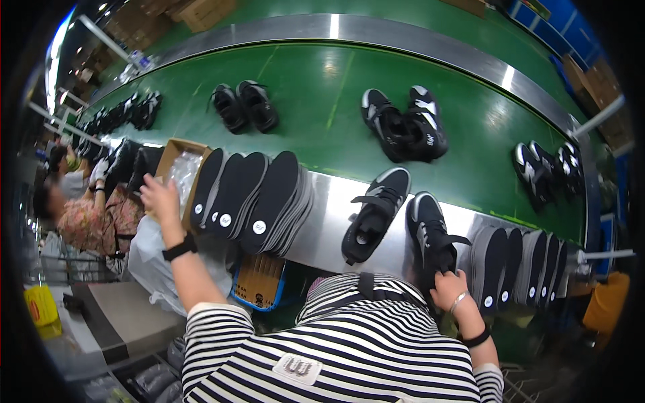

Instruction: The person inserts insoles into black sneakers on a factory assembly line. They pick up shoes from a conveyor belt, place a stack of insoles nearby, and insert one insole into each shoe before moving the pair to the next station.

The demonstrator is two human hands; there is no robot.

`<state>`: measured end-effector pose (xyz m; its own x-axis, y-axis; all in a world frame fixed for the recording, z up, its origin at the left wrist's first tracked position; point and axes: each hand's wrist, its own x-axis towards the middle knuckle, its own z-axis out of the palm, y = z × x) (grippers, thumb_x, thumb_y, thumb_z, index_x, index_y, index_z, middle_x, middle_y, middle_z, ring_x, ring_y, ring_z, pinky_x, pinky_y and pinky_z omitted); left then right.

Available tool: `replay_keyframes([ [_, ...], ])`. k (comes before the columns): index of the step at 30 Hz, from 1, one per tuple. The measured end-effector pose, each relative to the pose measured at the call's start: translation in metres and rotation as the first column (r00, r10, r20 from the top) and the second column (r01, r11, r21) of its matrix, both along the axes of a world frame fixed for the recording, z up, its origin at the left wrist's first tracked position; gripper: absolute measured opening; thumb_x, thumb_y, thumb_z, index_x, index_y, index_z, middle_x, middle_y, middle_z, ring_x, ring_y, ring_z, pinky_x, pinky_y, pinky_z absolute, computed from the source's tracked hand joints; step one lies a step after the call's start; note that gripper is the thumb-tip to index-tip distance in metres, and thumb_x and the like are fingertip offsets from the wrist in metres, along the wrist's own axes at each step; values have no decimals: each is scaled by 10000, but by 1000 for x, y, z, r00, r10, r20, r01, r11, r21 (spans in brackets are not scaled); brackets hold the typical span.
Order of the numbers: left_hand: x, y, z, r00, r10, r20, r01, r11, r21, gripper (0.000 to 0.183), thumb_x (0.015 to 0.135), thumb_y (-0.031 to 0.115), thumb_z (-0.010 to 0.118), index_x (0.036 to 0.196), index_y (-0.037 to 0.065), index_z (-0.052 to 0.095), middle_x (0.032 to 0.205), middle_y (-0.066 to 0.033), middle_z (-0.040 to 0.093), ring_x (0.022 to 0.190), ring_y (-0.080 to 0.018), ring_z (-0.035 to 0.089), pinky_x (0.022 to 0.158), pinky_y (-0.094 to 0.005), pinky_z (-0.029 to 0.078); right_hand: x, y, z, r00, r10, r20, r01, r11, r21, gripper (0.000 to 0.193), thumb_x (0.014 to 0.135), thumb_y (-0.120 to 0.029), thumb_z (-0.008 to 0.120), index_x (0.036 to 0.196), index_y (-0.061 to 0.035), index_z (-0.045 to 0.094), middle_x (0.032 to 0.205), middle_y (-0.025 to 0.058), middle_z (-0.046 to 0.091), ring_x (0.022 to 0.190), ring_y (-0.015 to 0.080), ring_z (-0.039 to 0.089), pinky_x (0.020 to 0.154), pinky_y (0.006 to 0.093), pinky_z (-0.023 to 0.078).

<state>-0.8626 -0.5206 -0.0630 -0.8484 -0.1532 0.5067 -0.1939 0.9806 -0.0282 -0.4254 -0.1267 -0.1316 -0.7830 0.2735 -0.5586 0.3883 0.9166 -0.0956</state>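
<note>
My right hand point(449, 290) is closed on the heel of a black sneaker point(428, 232) with a grey toe, which lies on the steel ledge. Its mate, another black sneaker point(379, 211) with an undone strap, stands just to the left, untouched. My left hand point(161, 201) is raised with its fingers apart, beside an open cardboard box point(195, 145) that has clear plastic packets point(183, 168) in it. Stacks of black insoles point(272, 201) with round white stickers lie right of that box. More insole stacks point(517, 262) lie right of my right hand.
Beyond the ledge runs a green conveyor belt point(322, 87) carrying pairs of black sneakers point(403, 124), with a metal rail point(282, 30) along its far side. A blue-edged tray point(259, 282) and a translucent plastic bag point(158, 258) sit below the ledge. Co-workers point(94, 215) are at the left.
</note>
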Motion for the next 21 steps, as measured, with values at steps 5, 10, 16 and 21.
replay_keyframes([
  [5,69,111,-10,805,-539,-247,551,525,648,342,765,150,548,1058,-11,475,1035,-182,512,971,-310,486,840,-368,376,-21,17,-1,963,42,267,-2,989,-151,333,738,-295,513,921,-17,542,875,173,600,877,303,565,801,438,365],
  [10,218,242,-29,138,-967,216,724,247,644,449,730,361,582,1025,38,480,653,-136,562,602,-288,568,511,-353,449,-42,-1,3,965,-114,238,158,972,-176,364,732,-254,487,980,13,501,899,188,597,877,318,566,791,475,372],
  [16,250,292,-77,-97,-830,549,727,318,609,807,695,455,591,1262,-3,245,752,-188,586,644,-328,590,554,-383,476,-65,-22,-5,972,-187,144,208,966,-152,381,718,-295,476,927,19,530,856,210,593,834,332,569,776,453,388],
  [21,237,289,-59,-209,-827,523,541,347,766,682,642,407,609,1081,-58,371,764,-210,597,704,-348,590,607,-407,479,-52,-18,-17,974,-224,-41,200,928,-315,452,764,-373,421,1009,-2,498,950,239,552,907,376,519,832,516,315],
])
